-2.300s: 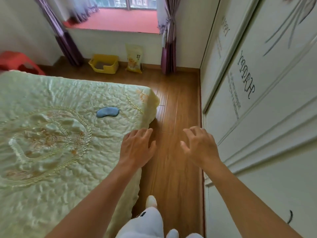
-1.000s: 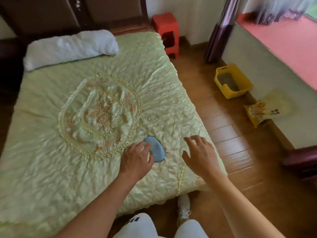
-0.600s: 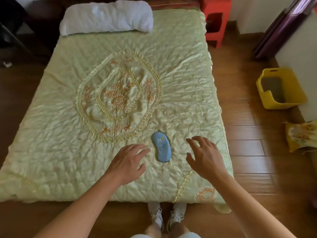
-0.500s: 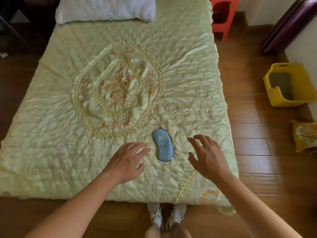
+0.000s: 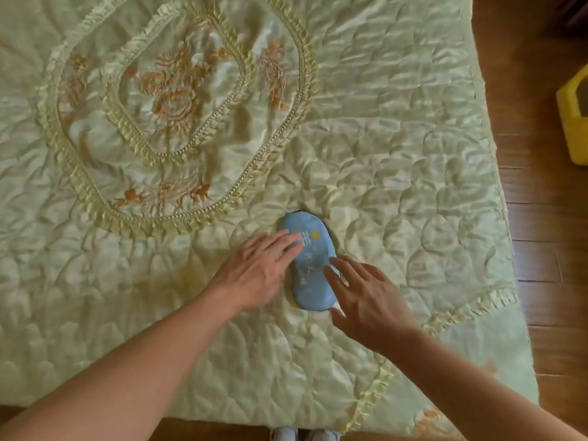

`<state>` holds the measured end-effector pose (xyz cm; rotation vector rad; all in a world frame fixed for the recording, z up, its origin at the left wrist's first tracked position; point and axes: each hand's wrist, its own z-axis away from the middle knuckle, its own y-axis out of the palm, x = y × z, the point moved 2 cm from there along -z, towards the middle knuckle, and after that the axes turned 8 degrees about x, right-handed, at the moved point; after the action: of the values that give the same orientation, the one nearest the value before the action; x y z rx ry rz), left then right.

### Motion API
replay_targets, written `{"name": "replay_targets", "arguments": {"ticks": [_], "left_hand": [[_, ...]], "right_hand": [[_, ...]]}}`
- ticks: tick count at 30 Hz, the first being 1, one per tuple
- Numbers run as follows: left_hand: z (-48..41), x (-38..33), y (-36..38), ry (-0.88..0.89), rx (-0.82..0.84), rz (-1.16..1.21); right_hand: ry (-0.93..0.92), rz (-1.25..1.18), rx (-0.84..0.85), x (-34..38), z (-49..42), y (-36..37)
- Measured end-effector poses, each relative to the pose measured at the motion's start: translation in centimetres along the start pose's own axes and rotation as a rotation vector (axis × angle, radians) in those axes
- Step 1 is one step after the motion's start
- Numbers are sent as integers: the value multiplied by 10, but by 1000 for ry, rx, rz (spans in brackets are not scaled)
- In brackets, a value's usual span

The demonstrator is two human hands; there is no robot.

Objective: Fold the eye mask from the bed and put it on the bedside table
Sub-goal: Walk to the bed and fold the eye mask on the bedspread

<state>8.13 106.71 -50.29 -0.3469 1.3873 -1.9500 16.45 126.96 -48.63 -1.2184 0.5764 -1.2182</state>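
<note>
A light blue eye mask (image 5: 310, 262) with pale lettering and a small yellow mark lies flat and lengthwise on the pale green quilted bedspread (image 5: 397, 173), near the foot of the bed. My left hand (image 5: 259, 270) rests on its left side, fingers laid flat across the mask's upper part. My right hand (image 5: 366, 296) hovers at its right edge, fingers spread, with the fingertips touching or just over the mask's rim. Neither hand grips it. The bedside table is out of view.
Embroidered orange flowers in a ruffled oval frame (image 5: 178, 113) fill the upper left of the bed. Wooden floor (image 5: 541, 218) runs along the right side, with a yellow bin (image 5: 576, 116) at the right edge. My shoes (image 5: 302, 435) show at the bed's foot.
I have leaned in closer over the bed. Both hands have moved inward from either side, and the left hand now lies on the mask, the right one at its edge.
</note>
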Motion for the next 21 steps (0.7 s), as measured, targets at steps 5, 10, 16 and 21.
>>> {"name": "replay_targets", "arguments": {"ticks": [5, 10, 16, 21], "left_hand": [[-35, 10, 28, 126, -55, 23], [-52, 11, 36, 237, -115, -14], [-64, 22, 36, 265, -112, 56], [-53, 23, 19, 243, 41, 270]], "right_hand": [[-36, 17, 39, 5, -18, 34], [-66, 20, -123, 12, -24, 47], [-35, -145, -183, 4, -27, 31], [118, -381, -168, -10, -30, -28]]}}
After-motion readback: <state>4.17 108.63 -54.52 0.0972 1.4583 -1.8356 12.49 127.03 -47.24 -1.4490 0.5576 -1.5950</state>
